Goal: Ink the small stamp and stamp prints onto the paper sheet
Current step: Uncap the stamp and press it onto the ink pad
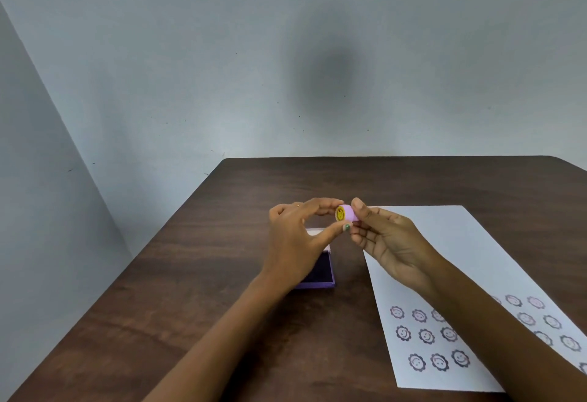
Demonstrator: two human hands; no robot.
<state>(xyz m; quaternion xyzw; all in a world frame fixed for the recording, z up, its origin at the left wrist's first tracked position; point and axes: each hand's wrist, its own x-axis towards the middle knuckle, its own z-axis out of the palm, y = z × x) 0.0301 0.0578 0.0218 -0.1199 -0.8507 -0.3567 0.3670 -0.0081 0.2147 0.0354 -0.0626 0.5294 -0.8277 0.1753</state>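
Purple stamp (pixel 347 213) pinched in your R hand (pixel 386 239), L hand (pixel 297 236) fingers curled touching it (pad (pixel 320 269) open below): fumble it and ink smears paper (pixel 444 242).

- The surface (pixel 222 242) is showing dark wood grain with a dull sheen.
- The paper sheet (pixel 444 242) is looking matt white.
- The small stamp (pixel 347 213) is appearing as smooth lilac plastic.

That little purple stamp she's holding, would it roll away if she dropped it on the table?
Probably, on its side: the small stamp looks like a short cylinder with a round yellow end, so it could roll across the smooth wooden table. Set on a flat end, it should sit steady. It seems light, since the right hand holds it with just fingertips.
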